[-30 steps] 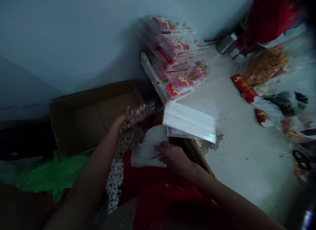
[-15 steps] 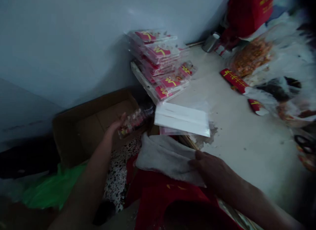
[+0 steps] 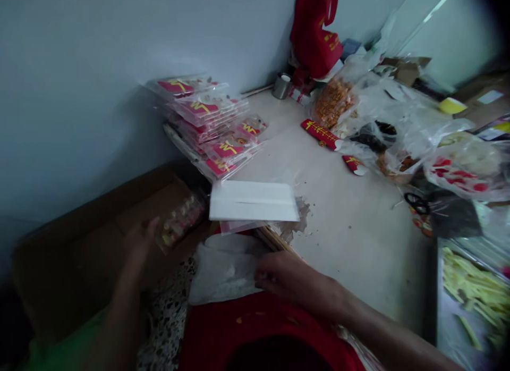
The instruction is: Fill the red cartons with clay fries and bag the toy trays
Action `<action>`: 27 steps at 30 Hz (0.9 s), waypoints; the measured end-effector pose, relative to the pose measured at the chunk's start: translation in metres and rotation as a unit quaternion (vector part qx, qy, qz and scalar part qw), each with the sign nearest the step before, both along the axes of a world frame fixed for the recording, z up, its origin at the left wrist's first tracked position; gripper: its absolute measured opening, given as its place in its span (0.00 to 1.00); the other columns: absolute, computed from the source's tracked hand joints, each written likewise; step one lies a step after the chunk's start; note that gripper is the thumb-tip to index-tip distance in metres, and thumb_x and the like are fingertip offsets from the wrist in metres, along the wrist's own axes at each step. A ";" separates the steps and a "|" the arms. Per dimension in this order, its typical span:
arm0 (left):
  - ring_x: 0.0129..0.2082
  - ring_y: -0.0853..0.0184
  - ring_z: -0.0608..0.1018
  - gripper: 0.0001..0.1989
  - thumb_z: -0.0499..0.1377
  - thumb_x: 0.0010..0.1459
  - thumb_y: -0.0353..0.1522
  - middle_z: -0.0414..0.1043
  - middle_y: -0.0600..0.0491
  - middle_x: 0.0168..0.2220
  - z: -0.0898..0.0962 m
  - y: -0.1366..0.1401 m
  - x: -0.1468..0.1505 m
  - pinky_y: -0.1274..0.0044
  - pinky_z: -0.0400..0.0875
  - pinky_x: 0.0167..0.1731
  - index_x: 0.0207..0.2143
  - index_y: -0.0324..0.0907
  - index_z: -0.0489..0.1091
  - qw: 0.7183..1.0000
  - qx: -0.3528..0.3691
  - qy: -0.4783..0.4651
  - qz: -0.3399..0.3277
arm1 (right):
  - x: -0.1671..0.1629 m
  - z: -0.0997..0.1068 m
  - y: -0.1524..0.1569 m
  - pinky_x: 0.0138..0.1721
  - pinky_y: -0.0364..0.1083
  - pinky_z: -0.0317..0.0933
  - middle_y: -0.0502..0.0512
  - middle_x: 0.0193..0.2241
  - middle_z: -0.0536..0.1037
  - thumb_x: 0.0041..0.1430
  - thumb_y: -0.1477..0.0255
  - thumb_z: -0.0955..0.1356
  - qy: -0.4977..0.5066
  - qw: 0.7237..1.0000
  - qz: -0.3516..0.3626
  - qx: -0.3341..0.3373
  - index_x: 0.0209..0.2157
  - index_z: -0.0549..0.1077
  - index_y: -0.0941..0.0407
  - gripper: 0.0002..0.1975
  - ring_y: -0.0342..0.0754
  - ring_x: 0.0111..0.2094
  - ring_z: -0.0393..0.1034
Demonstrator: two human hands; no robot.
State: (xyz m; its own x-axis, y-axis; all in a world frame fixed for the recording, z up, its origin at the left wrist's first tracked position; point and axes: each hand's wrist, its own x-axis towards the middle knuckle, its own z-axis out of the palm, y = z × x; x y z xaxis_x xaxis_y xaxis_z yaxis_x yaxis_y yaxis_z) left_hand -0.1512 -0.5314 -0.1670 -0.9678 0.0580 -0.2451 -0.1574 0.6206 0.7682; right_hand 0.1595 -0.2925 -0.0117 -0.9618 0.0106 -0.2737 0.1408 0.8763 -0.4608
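Observation:
My left hand (image 3: 141, 243), blurred, is closed on the near end of a clear plastic packet (image 3: 181, 222) with small red and pale pieces showing inside. It holds this packet low over an open cardboard box (image 3: 99, 238). My right hand (image 3: 277, 275) has its fingers curled at the right edge of a whitish cloth (image 3: 225, 267), which lies over the red apron (image 3: 223, 328) by the table edge. Just beyond the cloth, a white flat sheet (image 3: 253, 201) lies at the table corner, partly over a clear sleeve.
Stacked flat packets (image 3: 207, 110) with red labels stand against the wall. Along the table (image 3: 342, 264) are a metal cup (image 3: 281, 86), a bag of orange-brown food (image 3: 334, 100), black-handled scissors (image 3: 416, 202) and a tray of pale yellow strips (image 3: 474, 291). Green plastic (image 3: 67, 344) lies at lower left.
The view has swung right, showing more of the table. My left hand has moved the packet lower over the box. The cloth, stretched out before, now lies more bunched under my right hand.

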 end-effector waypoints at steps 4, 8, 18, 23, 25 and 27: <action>0.42 0.60 0.80 0.25 0.64 0.57 0.46 0.79 0.47 0.45 0.034 0.031 0.065 0.71 0.73 0.45 0.52 0.43 0.74 0.985 0.169 0.017 0.020 | -0.005 0.029 0.072 0.33 0.43 0.64 0.50 0.32 0.82 0.63 0.69 0.69 0.053 0.987 -0.147 -0.029 0.39 0.80 0.52 0.07 0.44 0.30 0.73; 0.39 0.63 0.81 0.29 0.67 0.53 0.48 0.79 0.48 0.46 0.067 0.087 0.101 0.74 0.78 0.36 0.53 0.44 0.72 0.906 0.395 -0.154 -0.002 | -0.006 0.006 0.133 0.41 0.49 0.67 0.57 0.40 0.81 0.59 0.68 0.72 0.134 0.959 -0.248 0.011 0.42 0.80 0.54 0.10 0.50 0.37 0.75; 0.29 0.62 0.82 0.19 0.71 0.46 0.26 0.82 0.46 0.38 0.096 0.155 0.109 0.75 0.79 0.29 0.43 0.37 0.77 0.866 0.349 -0.357 -0.023 | -0.096 -0.024 0.234 0.63 0.55 0.55 0.66 0.62 0.67 0.60 0.54 0.71 0.172 0.964 -0.191 0.059 0.65 0.64 0.57 0.37 0.59 0.62 0.61; 0.34 0.62 0.83 0.19 0.67 0.54 0.29 0.82 0.46 0.43 0.101 0.176 0.158 0.76 0.79 0.31 0.49 0.37 0.74 0.884 0.360 -0.293 0.050 | -0.137 -0.038 0.239 0.60 0.59 0.55 0.70 0.59 0.68 0.64 0.47 0.65 0.097 0.959 -0.244 0.108 0.67 0.60 0.59 0.40 0.65 0.61 0.59; 0.40 0.62 0.83 0.22 0.66 0.55 0.29 0.81 0.46 0.47 0.104 0.187 0.174 0.77 0.79 0.36 0.53 0.39 0.72 0.887 0.376 -0.256 0.079 | -0.133 -0.046 0.225 0.59 0.59 0.56 0.73 0.59 0.67 0.61 0.44 0.65 0.096 0.956 -0.262 0.092 0.68 0.57 0.61 0.45 0.66 0.61 0.60; 0.43 0.62 0.83 0.24 0.67 0.55 0.29 0.80 0.47 0.49 0.105 0.193 0.183 0.77 0.78 0.40 0.55 0.40 0.71 0.886 0.384 -0.242 0.094 | -0.121 -0.051 0.215 0.60 0.58 0.56 0.74 0.61 0.64 0.55 0.42 0.69 0.090 0.957 -0.274 0.029 0.70 0.53 0.62 0.53 0.66 0.61 0.60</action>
